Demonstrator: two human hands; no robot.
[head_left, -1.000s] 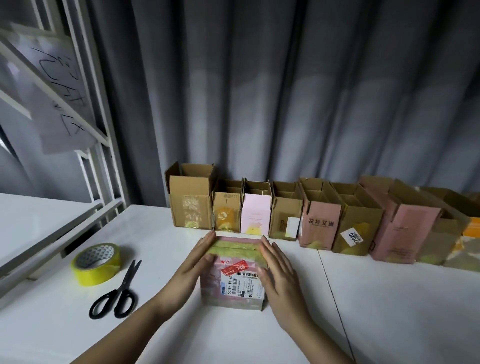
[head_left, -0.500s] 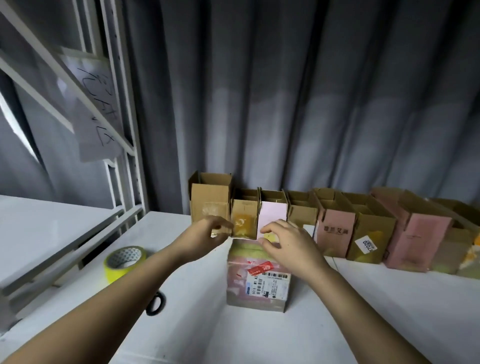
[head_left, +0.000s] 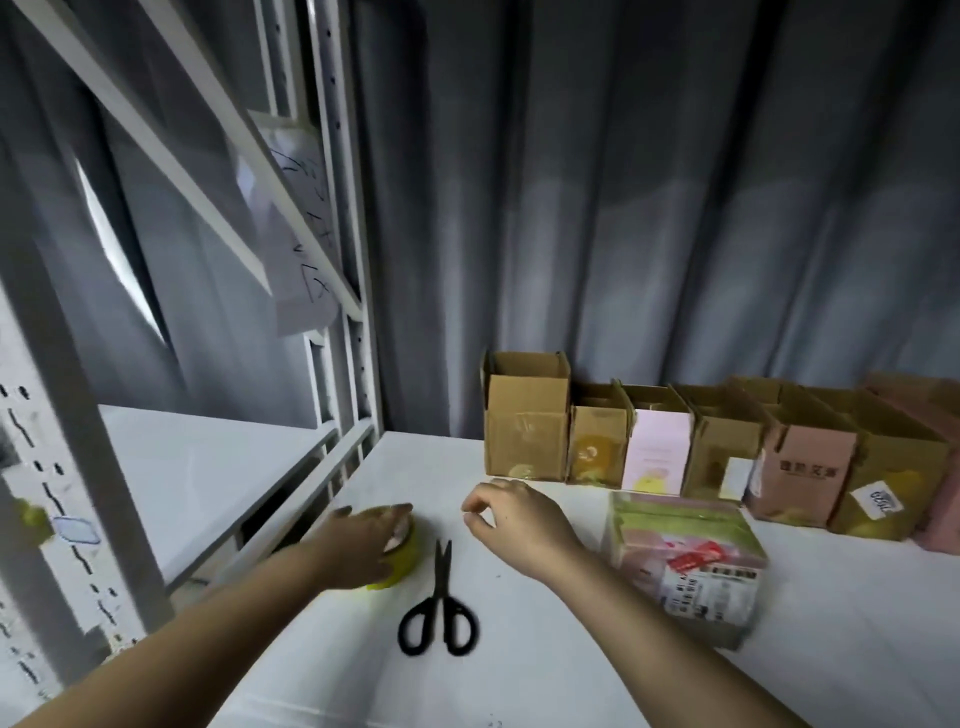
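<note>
Head view: your left hand (head_left: 358, 545) lies over the tape (head_left: 402, 561), a yellow roll flat on the table (head_left: 519, 686) near its left edge, just beside the rack (head_left: 343, 364). The fingers run fairly straight and close together across the top of the roll. I cannot tell whether the thumb has come round the side, so I judge this a touch and not yet a grip.

Your right hand (head_left: 519, 525) hovers above the table between the tape and the parcel (head_left: 685, 566). Its fingers are loosely curled, thumb and forefinger tips near each other, and it holds nothing. The scissors (head_left: 439, 608) lie closed just right of the roll, blades pointing away from you. The parcel, with green strips across its top, stands in front of the row of boxes (head_left: 524, 431).

The roll should be light and stiff, a hard ring that won't give under pressure. Its outer face is probably slick, and the loose end sticky. Take it across the ring, thumb on one side wall and fingers on the other, or hook fingers through the core. Keep clear of the scissors as you lift it.
</note>
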